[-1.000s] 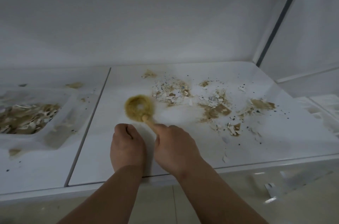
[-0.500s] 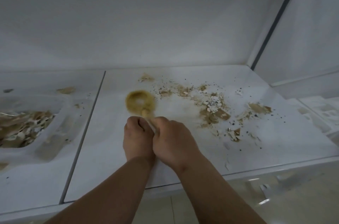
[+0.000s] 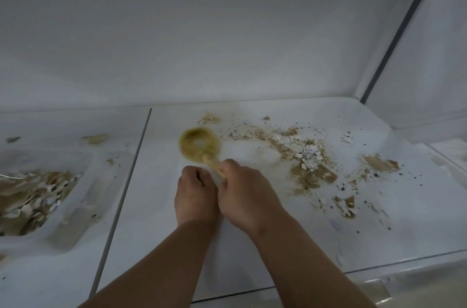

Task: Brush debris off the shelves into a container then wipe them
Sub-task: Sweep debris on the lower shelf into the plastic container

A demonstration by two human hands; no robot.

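Nearest, two bare forearms reaching up from the bottom edge over the front lip of a white shelf. Left hand curled into a loose fist, knuckles up, resting on or just over the shelf, touching the right hand at its side; nothing seen inside the fist, so what it holds, if anything, cannot be told. Right hand closed around the wooden handle of a round brush, fingers wrapped and pressed together on the handle, only the short upper stretch of handle showing past the thumb. Brush head just beyond both hands, tan and blurred, low over the shelf, tilted away to the left; whether bristles touch the surface cannot be told.

To the right of the brush, debris spread across the shelf: pale flakes, brown scraps and dark specks, thickest in a band running from near the brush head toward the right, with a separate brown patch further right and loose bits nearer the front edge. Bare white strip between brush and thickest heap.

Left of a grey seam dividing the shelf, a shallow white container sitting well apart from the hands, holding a pile of brown and white scraps. A few stray scraps beyond it.

Farthest, plain white back wall, and a dark vertical strip at the right corner.
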